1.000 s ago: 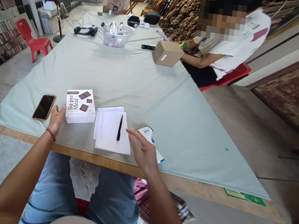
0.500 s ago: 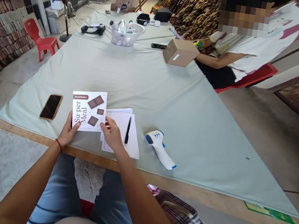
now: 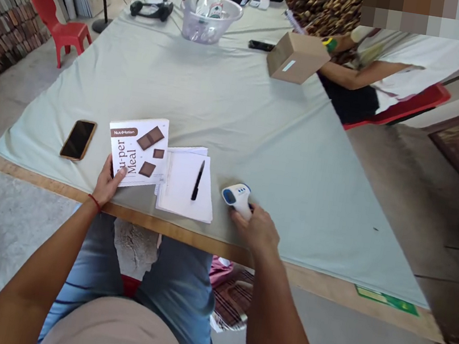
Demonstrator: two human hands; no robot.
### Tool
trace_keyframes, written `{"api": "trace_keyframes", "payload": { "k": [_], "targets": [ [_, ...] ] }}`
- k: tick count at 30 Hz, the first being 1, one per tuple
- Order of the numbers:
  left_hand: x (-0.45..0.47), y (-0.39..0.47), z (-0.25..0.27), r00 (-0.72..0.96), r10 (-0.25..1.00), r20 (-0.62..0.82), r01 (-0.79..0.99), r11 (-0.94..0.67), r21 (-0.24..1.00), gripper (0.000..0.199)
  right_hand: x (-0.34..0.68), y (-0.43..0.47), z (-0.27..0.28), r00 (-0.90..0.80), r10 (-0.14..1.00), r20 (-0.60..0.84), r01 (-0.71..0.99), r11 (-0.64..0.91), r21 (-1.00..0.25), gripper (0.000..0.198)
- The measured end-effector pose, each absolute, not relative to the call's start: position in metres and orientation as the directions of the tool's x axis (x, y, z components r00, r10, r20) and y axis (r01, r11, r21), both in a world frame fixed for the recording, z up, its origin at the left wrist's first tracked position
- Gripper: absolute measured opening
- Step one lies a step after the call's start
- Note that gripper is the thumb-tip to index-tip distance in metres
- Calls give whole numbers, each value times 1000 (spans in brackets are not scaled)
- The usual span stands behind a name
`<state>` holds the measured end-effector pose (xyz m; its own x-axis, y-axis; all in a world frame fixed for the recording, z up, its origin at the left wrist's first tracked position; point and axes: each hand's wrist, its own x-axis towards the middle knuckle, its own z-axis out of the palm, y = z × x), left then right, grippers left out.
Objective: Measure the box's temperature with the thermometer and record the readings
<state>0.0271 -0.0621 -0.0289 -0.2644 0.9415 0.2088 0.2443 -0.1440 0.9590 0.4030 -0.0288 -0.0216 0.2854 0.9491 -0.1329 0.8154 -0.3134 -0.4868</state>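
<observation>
At the near left of the table, my left hand (image 3: 109,182) grips the lower left corner of a white box (image 3: 140,153) printed "NutriMotion" with brown chocolate pieces, thumb on its front. My right hand (image 3: 259,228) is wrapped around the handle of a white and blue infrared thermometer (image 3: 238,197), whose head points to the upper left. Between the hands lies a small stack of white paper (image 3: 179,187) with a black pen (image 3: 198,180) on it. A smartphone (image 3: 78,139) rests face up left of the box.
Farther back on the cloth-covered table (image 3: 206,94) stand a clear plastic basin (image 3: 208,26) of bottles, a cardboard box (image 3: 297,58) and a black device (image 3: 151,8). A seated person's arm (image 3: 356,76) reaches behind the cardboard box. A red chair (image 3: 61,26) stands at left.
My right hand has let go of the white box, moved right and closed around the thermometer's handle. My left hand still holds the box. The view has tilted down.
</observation>
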Motion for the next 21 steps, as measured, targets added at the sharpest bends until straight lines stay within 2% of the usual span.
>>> {"api": "trace_keyframes", "payload": {
  "k": [2,4,5,7,9,11,21],
  "targets": [
    [27,-64,-29,-256,941,220,251,-155,955,59,381,-43,-13,354,930,-96,618,-310,-723,44],
    [27,-67,-28,-225,946,235,277,-169,946,59,348,-67,-5,349,934,-71,305,-185,-934,42],
    [27,-69,-28,-210,947,243,296,-175,939,59,328,-81,-2,281,954,-100,140,-144,-980,41],
    [26,-71,-27,-200,944,261,331,-185,925,57,289,-107,3,67,979,-193,-67,-188,-980,39],
    [26,-71,-28,-212,939,270,347,-186,919,55,253,-124,5,-90,965,-245,-103,-253,-962,31],
    [25,-71,-28,-227,936,268,337,-183,924,54,227,-130,5,-170,953,-252,-109,-273,-956,27],
    [27,-73,-27,-209,938,275,308,-204,929,56,203,-110,-5,-116,952,-284,16,-284,-959,34]
  ]
}}
